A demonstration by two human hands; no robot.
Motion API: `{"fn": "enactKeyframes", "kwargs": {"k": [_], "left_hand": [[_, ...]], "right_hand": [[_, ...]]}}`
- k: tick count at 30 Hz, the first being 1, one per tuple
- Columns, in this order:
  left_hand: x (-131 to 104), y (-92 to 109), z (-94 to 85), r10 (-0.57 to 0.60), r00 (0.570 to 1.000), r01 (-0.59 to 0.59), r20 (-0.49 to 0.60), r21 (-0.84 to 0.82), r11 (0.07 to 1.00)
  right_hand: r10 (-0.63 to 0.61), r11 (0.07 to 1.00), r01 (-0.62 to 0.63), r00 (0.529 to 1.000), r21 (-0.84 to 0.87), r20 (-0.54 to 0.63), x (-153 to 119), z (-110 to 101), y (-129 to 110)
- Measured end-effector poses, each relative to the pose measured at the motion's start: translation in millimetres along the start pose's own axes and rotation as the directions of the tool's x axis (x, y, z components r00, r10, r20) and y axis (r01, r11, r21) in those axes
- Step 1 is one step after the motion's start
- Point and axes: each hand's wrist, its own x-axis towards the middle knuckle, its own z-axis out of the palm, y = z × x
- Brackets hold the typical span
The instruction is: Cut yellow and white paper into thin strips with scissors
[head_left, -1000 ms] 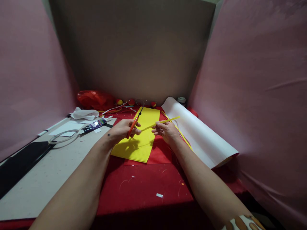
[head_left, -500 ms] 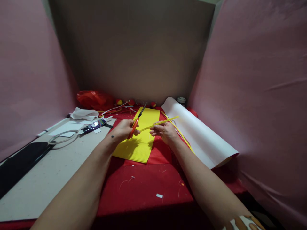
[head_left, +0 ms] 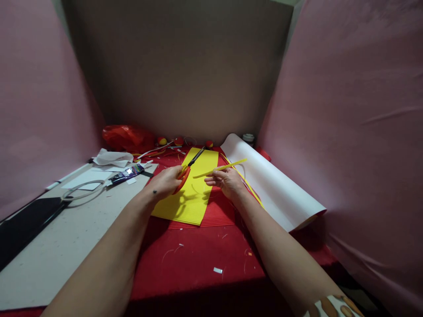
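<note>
My left hand (head_left: 164, 182) grips orange-handled scissors (head_left: 187, 167) whose dark blades point up and to the right over a yellow corrugated sheet (head_left: 193, 189). A thin yellow corrugated strip (head_left: 220, 168) is pinched in my right hand (head_left: 227, 181) and held slanting above the sheet. The scissor blades stand a little apart from the strip's left end. Under the yellow sheet lies a red corrugated sheet (head_left: 218, 211) on the red table cover (head_left: 198, 255).
A white paper roll (head_left: 274, 187) lies at the right. A grey board (head_left: 66, 237) at the left bears a glue tube (head_left: 127, 174), paper scraps, a clear tape ring (head_left: 79, 190) and a black strip (head_left: 23, 224). A red plastic bag (head_left: 127, 138) sits at the back. Pink and brown panels surround the table.
My left hand has drawn the scissors leftward and away from the strip, with the blades tilting more to the right. My right hand still holds the strip at about the same spot.
</note>
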Motion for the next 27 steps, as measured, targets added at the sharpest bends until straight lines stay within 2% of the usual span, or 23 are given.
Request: {"fn": "enactKeyframes", "kwargs": {"k": [4,9,15,20,27], "left_hand": [[-7.5,11.7,-4.5,0.070,0.994,-0.088,0.088,0.230,0.969],[-7.0,11.3,-2.0,0.017,0.986,-0.088,0.166,0.430,0.899],[-4.8,5.1,5.7,-0.009,0.978,-0.100,0.208,0.512,0.853],[-7.9,12.0,6.8,-0.024,0.974,-0.105,0.227,0.539,0.836],[-13.0,22.3,4.4,-0.041,0.974,-0.097,0.225,0.570,0.816]], "right_hand": [[0.014,1.000,-0.014,1.000,0.018,-0.003,-0.5,0.9,-2.9],[0.008,0.998,-0.011,0.999,0.062,0.034,-1.5,0.0,-7.6],[0.006,0.999,-0.010,0.997,0.052,0.073,-0.6,-3.3,-9.1],[0.001,1.000,-0.003,0.995,0.019,0.102,-0.4,-3.7,-9.0],[0.006,1.000,-0.007,0.997,0.006,0.073,-1.0,-3.1,-9.8]]}}
